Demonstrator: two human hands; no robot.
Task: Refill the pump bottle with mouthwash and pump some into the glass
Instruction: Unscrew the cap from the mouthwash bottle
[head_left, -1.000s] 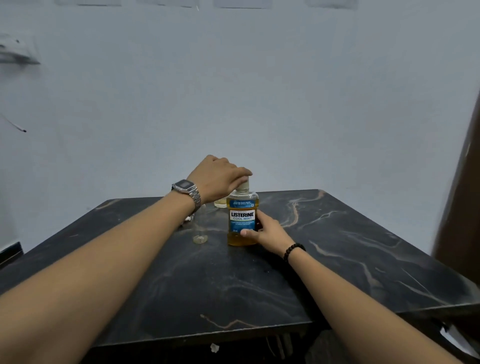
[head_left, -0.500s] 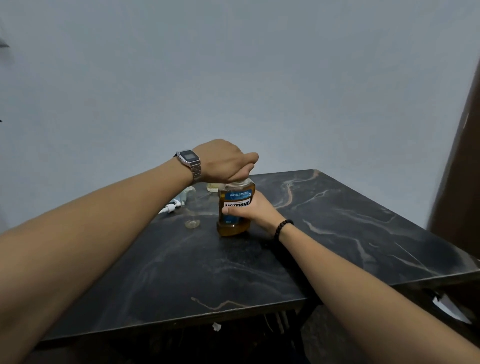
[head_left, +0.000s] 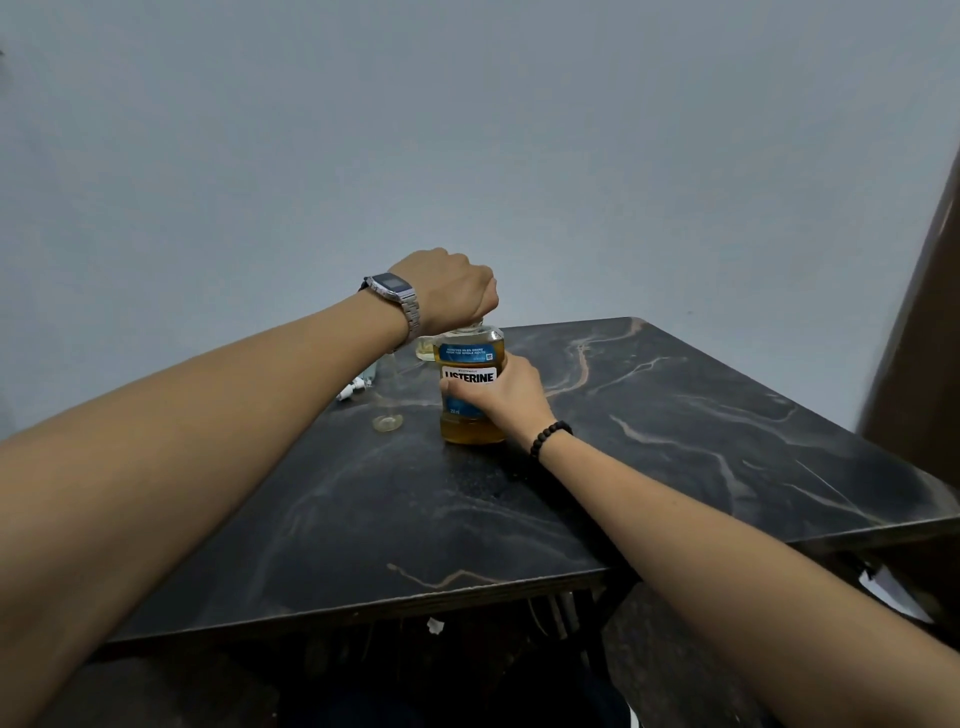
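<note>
A mouthwash bottle (head_left: 470, 364) with amber liquid and a blue label stands upright on the dark marbled table (head_left: 675, 447). My left hand (head_left: 452, 286) is curled over its cap from above and hides it. My right hand (head_left: 506, 397) grips the bottle's body from the right. Left of the bottle stands a clear stemmed glass (head_left: 387, 410). Behind the bottle a small clear container (head_left: 425, 349) with pale liquid shows in part. A white pump head (head_left: 352, 388) lies on the table at the left, half hidden by my left forearm.
The table stands against a plain grey wall (head_left: 571, 156). A brown panel (head_left: 930, 332) rises at the right edge. The table's front edge runs below my forearms, with dark floor and some clutter under it.
My left wrist has rolled over the cap, the watch face turning upward. My right hand has slid lower on the bottle, baring more of the label. The view has tilted.
</note>
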